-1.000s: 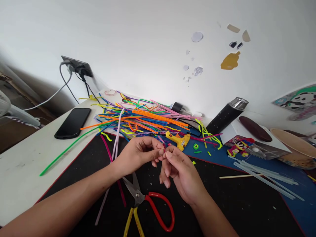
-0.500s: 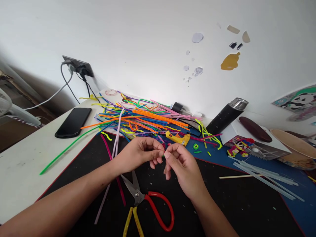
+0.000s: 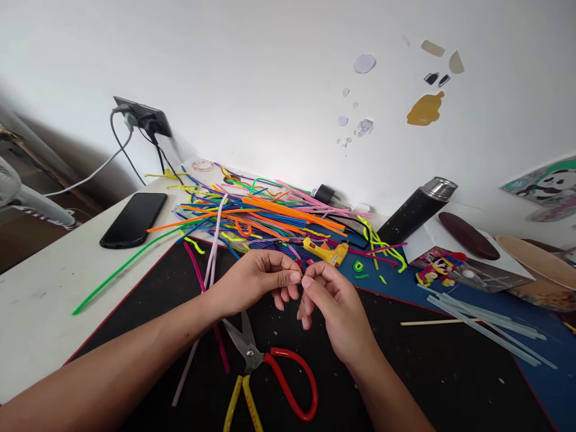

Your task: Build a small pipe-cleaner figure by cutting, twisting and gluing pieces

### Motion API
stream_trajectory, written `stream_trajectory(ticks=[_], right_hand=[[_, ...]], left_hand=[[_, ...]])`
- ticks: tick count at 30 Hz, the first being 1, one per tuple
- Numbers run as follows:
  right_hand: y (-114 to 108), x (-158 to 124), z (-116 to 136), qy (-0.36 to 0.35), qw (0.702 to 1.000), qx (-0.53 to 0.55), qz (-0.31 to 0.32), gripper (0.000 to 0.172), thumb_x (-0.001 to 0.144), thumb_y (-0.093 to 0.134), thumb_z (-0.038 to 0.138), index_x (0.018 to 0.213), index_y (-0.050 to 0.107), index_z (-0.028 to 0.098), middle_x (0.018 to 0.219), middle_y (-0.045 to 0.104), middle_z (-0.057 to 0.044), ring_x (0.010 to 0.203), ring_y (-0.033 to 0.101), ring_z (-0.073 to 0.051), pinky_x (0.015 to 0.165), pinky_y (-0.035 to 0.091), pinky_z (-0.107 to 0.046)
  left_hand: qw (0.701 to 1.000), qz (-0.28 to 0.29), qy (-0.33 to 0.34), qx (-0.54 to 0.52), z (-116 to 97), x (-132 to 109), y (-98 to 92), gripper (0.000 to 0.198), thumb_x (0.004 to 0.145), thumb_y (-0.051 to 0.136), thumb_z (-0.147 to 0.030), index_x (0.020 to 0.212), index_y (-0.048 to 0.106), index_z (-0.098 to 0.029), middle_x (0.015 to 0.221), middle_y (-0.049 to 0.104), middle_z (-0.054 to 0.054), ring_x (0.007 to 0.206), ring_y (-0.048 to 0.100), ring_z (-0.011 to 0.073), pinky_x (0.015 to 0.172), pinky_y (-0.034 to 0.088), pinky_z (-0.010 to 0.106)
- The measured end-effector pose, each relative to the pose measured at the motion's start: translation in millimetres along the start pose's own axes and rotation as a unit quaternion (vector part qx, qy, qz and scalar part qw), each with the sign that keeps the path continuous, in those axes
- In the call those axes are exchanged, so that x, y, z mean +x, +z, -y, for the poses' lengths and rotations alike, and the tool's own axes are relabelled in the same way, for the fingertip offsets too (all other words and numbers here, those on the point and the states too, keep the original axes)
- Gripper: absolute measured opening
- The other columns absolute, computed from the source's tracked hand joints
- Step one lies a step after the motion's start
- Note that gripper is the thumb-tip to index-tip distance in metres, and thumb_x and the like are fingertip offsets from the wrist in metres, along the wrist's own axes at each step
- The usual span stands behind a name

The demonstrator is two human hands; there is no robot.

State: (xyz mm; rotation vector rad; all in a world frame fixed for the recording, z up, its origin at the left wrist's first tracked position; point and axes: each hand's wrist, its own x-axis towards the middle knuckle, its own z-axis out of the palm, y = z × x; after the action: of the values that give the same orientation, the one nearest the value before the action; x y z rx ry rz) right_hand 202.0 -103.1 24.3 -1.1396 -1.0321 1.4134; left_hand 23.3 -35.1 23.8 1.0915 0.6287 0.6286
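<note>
My left hand and my right hand meet at the fingertips over the black mat. Both pinch, thumb against forefinger; whatever sits between the tips is too small to name. Below them lie scissors with red handles, blades apart, and a yellow-handled tool partly cut off by the frame. Just behind my fingers rests a yellow glue gun. Magenta and pale lilac pipe cleaners pass under or beside my left wrist.
A heap of coloured pipe cleaners covers the back of the table. A phone lies at left. On the right are a black flask, a small colourful figure, glue sticks and a thin wooden stick.
My hands hold nearly the same pose, their fingertips still close together. The view has shifted slightly, and the objects on the table have stayed put.
</note>
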Motion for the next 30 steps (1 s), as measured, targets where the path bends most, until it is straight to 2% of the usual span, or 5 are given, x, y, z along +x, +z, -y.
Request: stream_trajectory(ticks=[6, 14, 19, 24, 30], right_hand=[[-0.2, 0.7, -4.5, -0.009, 1.0, 0.012, -0.02, 0.028, 0.095, 0.078, 0.043, 0.089, 0.062, 0.021, 0.053, 0.062, 0.008, 0.041, 0.058, -0.011, 0.052, 0.052, -0.025], [0.7, -0.8, -3.9, -0.007, 1.0, 0.015, -0.011, 0.031, 0.096, 0.077, 0.046, 0.087, 0.061, 0.021, 0.054, 0.062, 0.008, 0.04, 0.058, -0.01, 0.05, 0.05, -0.024], [2.1, -1.0, -3.7, -0.003, 1.0, -0.002, 0.013, 0.032, 0.096, 0.078, 0.047, 0.088, 0.062, 0.021, 0.054, 0.062, 0.008, 0.041, 0.057, -0.01, 0.052, 0.05, -0.024], [2.4, -1.1, -0.2, -0.005, 1.0, -0.01, 0.019, 0.035, 0.095, 0.079, 0.051, 0.089, 0.064, 0.02, 0.056, 0.062, 0.008, 0.042, 0.057, -0.009, 0.05, 0.049, -0.022], [1.3, -1.0, 2.1, -0.009, 0.999, -0.033, -0.001, 0.035, 0.095, 0.077, 0.053, 0.092, 0.064, 0.021, 0.056, 0.063, 0.008, 0.042, 0.058, -0.01, 0.05, 0.05, -0.023]], left_hand=[[0.999, -0.004, 0.003, -0.039, 5.7, 1.5, 1.1, 0.046, 0.071, 0.099, -0.044, 0.092, 0.076, -0.012, 0.077, 0.076, 0.004, 0.061, 0.067, 0.0107, 0.055, 0.058, 0.02], [1.0, -0.01, 0.016, -0.018, 3.7, 0.7, 2.4, 0.047, 0.075, 0.096, -0.05, 0.089, 0.074, -0.01, 0.077, 0.074, 0.003, 0.061, 0.065, 0.0095, 0.056, 0.059, 0.019], [0.999, -0.011, 0.03, -0.015, 2.1, 0.8, 2.7, 0.048, 0.076, 0.095, -0.052, 0.086, 0.072, -0.011, 0.069, 0.068, 0.0, 0.058, 0.061, 0.0087, 0.052, 0.057, 0.018], [1.0, -0.008, 0.022, -0.019, 0.8, 1.1, 1.3, 0.049, 0.076, 0.093, -0.054, 0.084, 0.071, -0.011, 0.07, 0.071, 0.002, 0.057, 0.062, 0.0093, 0.05, 0.055, 0.018], [1.0, -0.002, -0.01, -0.01, 1.9, 0.6, -1.9, 0.051, 0.074, 0.094, -0.055, 0.088, 0.071, -0.012, 0.069, 0.072, 0.001, 0.054, 0.063, 0.009, 0.049, 0.054, 0.017]])
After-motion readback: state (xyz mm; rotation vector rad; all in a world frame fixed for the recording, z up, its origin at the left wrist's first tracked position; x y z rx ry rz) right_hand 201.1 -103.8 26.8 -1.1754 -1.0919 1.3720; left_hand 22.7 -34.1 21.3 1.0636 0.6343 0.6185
